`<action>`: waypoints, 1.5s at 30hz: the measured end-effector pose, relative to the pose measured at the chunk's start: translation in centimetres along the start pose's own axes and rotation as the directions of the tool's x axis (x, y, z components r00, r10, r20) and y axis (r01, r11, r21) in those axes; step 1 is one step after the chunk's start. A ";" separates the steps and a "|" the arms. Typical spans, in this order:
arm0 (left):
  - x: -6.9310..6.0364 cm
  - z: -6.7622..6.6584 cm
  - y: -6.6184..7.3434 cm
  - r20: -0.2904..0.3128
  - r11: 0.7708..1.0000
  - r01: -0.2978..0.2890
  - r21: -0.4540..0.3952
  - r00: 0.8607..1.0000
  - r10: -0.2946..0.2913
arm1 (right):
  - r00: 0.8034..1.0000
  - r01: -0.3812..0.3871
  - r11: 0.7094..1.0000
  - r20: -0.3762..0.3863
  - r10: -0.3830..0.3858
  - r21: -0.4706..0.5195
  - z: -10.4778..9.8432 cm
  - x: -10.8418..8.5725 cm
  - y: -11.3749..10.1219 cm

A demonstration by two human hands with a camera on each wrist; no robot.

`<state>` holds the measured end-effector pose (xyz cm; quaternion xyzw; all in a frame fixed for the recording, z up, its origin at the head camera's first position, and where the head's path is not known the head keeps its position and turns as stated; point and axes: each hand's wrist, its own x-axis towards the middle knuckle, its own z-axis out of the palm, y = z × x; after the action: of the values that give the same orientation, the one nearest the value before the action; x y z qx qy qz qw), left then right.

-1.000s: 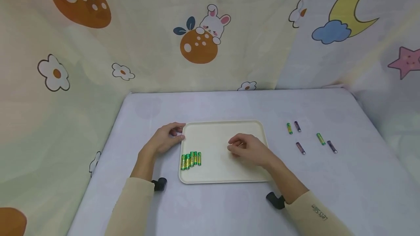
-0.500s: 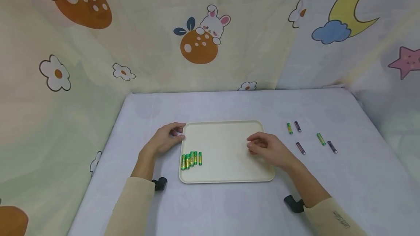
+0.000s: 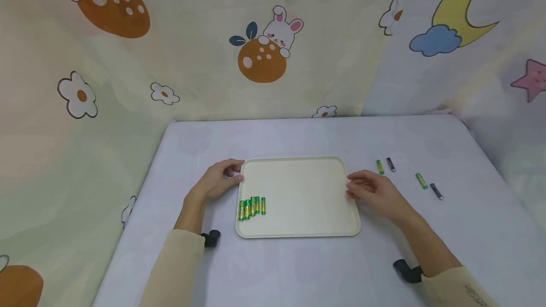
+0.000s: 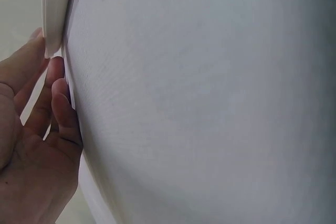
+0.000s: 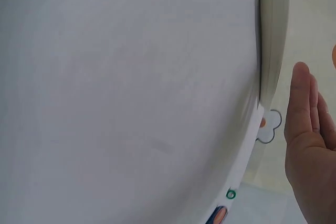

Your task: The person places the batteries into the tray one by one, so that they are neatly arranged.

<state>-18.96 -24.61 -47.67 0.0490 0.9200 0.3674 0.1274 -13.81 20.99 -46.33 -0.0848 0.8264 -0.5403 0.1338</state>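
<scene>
A cream rectangular tray [image 3: 307,203] lies on the table, with a row of several green AAA-style batteries [image 3: 252,206] standing side by side at its left. My left hand [image 3: 219,181] holds the tray's left edge near the far corner, thumb at the rim; the left wrist view shows the tray wall [image 4: 55,9] by the thumb and fingertips. My right hand [image 3: 375,193] hovers around the tray's right rim, fingers loosely bent, with nothing seen in them. Beyond it lie green batteries [image 3: 421,180] and dark batteries [image 3: 437,191].
A second green battery [image 3: 380,167] and another dark battery [image 3: 391,164] lie close together just past my right fingers. The white-covered table [image 3: 298,269] extends around the tray. A patterned cloth [image 3: 341,51] hangs behind the table.
My right hand has moved right across the tray to its right rim and now hides one dark battery on the table. The left hand stays at the tray's edge.
</scene>
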 end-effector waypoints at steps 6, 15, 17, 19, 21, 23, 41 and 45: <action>0.1 0.1 0.2 -0.006 1.000 0.008 0.005 1.000 -0.008 | 1.000 -0.003 1.000 -0.031 0.002 -0.013 -1.5 -0.7 0.8; 0.0 0.1 -0.1 -0.014 1.000 0.016 0.016 1.000 -0.016 | 0.995 -0.067 0.993 -0.084 0.058 -0.102 -4.6 -1.5 1.5; 0.0 0.1 -0.1 -0.017 1.000 0.015 0.017 1.000 -0.015 | 0.991 -0.088 0.986 -0.111 0.072 -0.141 -5.6 -1.6 2.0; 0.0 0.1 -0.2 -0.017 1.000 0.016 0.013 1.000 -0.016 | 0.987 -0.097 0.982 -0.140 0.074 -0.160 -6.6 -1.6 2.4; 0.0 0.1 -0.2 -0.012 1.000 0.014 0.010 1.000 -0.014 | 0.983 -0.092 0.982 -0.171 0.064 -0.164 -7.6 -1.7 2.8; -0.1 0.1 -0.1 -0.007 1.000 0.014 0.002 1.000 -0.014 | 0.980 -0.088 0.983 -0.190 0.057 -0.161 -8.4 -1.9 3.2; 0.0 0.1 0.0 -0.006 1.000 -0.003 0.008 1.000 0.003 | 0.935 -0.150 0.966 -0.347 0.069 -0.212 -11.6 -2.9 5.4; 0.0 0.1 0.1 -0.008 1.000 -0.016 0.010 1.000 0.016 | 0.917 -0.204 0.946 -0.389 0.094 -0.253 -11.9 -3.1 5.6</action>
<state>-18.91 -24.49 -47.63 0.0554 0.9220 0.3638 0.1204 -14.56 34.48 -46.54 0.0642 0.9106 -0.4082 0.0024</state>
